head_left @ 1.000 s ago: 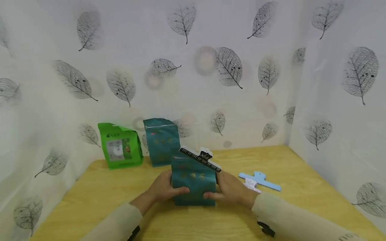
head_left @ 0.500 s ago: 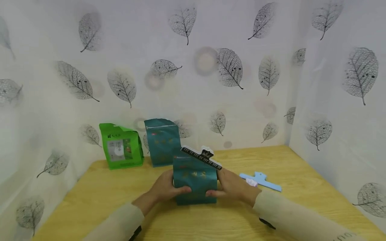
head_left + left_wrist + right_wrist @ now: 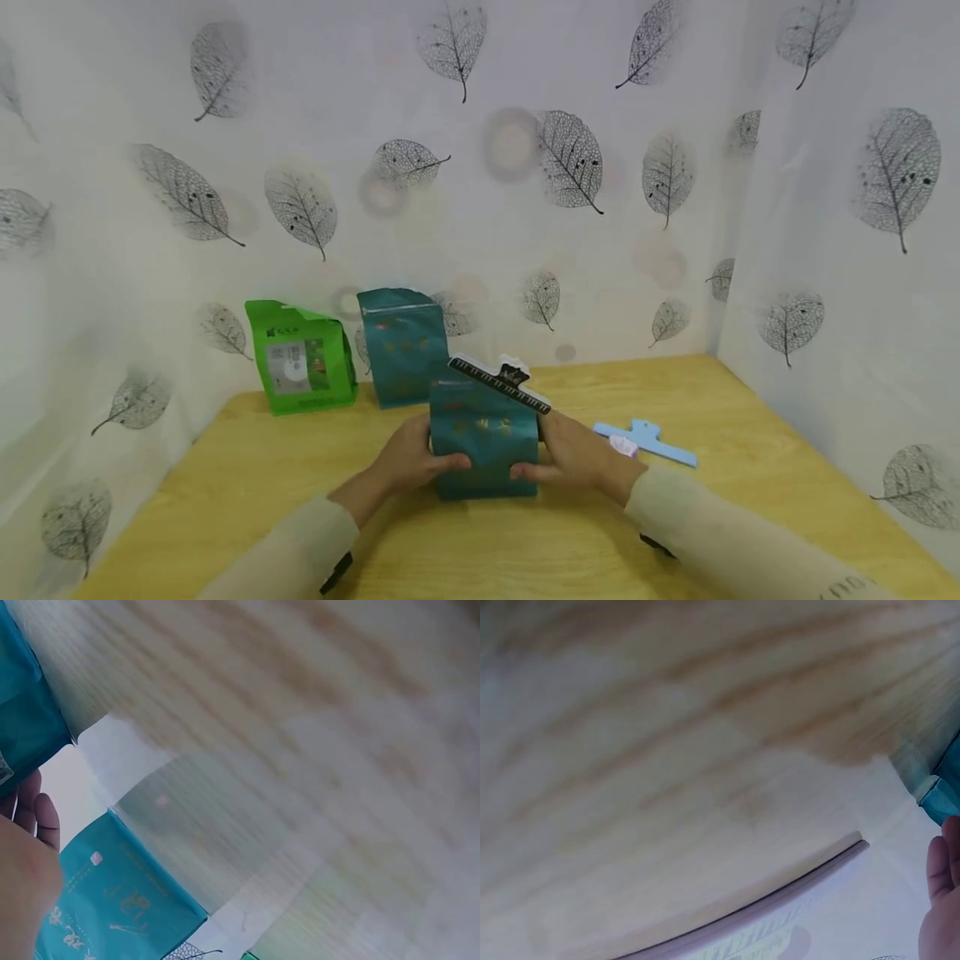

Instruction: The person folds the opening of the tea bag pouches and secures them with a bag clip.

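A teal pouch bag [image 3: 483,437] with gold print stands upright between both hands near the middle of the table. Along its left side my left hand [image 3: 412,454] grips it, thumb across the front. My right hand [image 3: 576,457] holds the opposite side the same way. A bag clip [image 3: 499,383] with a piano-key pattern slants down to the right across the bag's top. In the left wrist view, fingers [image 3: 46,817] reach behind the held bag's edge. Only a corner of the bag shows by the right hand [image 3: 941,892] in the right wrist view.
At the back left stand a green pouch bag [image 3: 300,358] and a second teal bag [image 3: 405,350]. Right of my right hand, a light blue clip [image 3: 660,447] and a partly hidden whitish-pink clip [image 3: 623,445] lie on the wooden table [image 3: 300,467]. Leaf-print curtains surround it.
Both hands keep their grip on the bag, which has shifted very slightly right and away. My right forearm now covers more of the whitish-pink clip. The head view has tilted a little.
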`<control>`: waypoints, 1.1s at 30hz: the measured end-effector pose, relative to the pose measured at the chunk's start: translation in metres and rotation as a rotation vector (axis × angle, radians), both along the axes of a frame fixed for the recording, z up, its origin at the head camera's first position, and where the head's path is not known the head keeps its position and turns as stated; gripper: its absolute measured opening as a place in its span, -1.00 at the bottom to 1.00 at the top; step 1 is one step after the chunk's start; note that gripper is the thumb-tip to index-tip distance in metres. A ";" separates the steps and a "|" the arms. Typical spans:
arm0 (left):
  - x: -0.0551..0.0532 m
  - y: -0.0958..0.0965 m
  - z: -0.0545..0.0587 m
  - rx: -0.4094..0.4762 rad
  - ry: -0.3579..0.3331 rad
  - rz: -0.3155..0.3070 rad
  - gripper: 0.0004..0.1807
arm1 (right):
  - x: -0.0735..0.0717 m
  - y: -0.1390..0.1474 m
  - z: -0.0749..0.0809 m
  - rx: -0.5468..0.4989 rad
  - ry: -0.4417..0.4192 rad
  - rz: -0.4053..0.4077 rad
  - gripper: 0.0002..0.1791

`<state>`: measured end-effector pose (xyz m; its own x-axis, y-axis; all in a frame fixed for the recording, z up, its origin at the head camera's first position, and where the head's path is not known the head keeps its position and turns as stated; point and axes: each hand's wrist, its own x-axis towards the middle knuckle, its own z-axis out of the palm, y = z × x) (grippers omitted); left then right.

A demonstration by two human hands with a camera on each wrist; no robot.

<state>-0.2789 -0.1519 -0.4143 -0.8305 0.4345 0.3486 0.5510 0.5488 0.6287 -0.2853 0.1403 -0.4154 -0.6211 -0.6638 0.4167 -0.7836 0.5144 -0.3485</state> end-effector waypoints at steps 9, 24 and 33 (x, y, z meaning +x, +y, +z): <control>-0.009 0.006 -0.007 0.026 -0.009 -0.011 -0.30 | -0.007 0.002 -0.003 -0.008 -0.058 -0.014 0.10; -0.006 0.008 -0.014 -0.039 0.056 -0.014 -0.32 | -0.009 -0.007 -0.010 -0.119 -0.140 0.062 -0.01; -0.013 0.004 -0.005 -0.161 0.072 -0.045 -0.40 | -0.010 -0.006 0.002 -0.071 -0.100 0.039 -0.05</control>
<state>-0.2918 -0.1476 -0.4193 -0.7842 0.5258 0.3294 0.6178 0.6127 0.4928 -0.2949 0.1344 -0.4138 -0.6364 -0.6590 0.4008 -0.7618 0.4558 -0.4603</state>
